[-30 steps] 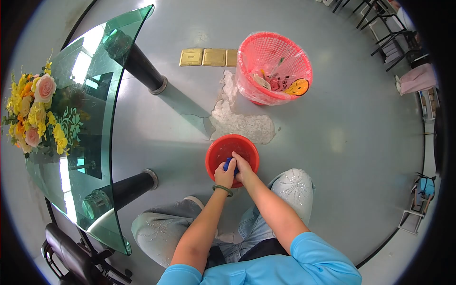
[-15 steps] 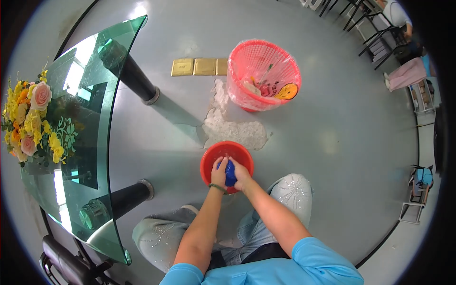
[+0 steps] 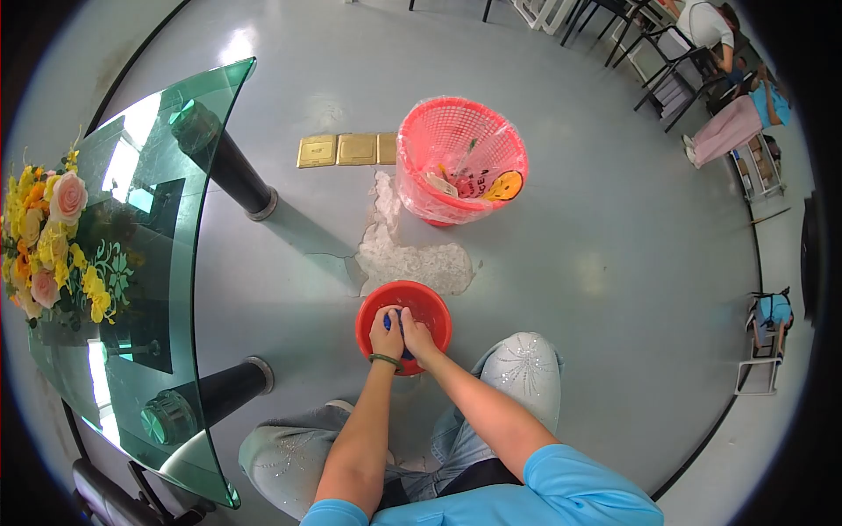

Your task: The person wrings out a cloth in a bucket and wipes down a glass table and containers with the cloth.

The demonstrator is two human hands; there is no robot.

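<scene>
Both my hands are together over a small red basin [image 3: 445, 317] on the floor between my knees. My left hand [image 3: 385, 333], with a green bangle at the wrist, is closed around a bunched blue cloth [image 3: 400, 321]. From the other side my right hand [image 3: 418, 337] presses against the same cloth, its fingers curled in. Most of the cloth is hidden by the hands, with only bits of blue showing between them. The basin's inside is partly covered by my hands, and its contents cannot be made out.
A pink lined wastebasket [image 3: 456, 114] stands beyond the basin, beside brass floor plates [image 3: 360, 149] and a rough floor patch [image 3: 412, 266]. On the left is a glass table [image 3: 149, 351] with flowers [image 3: 57, 237]. Chairs [image 3: 671, 66] and people [image 3: 706, 31] are at far right.
My hands have closed further over the blue cloth, so less of it shows. The whole view has shifted, with the basin and wastebasket appearing lower and further left.
</scene>
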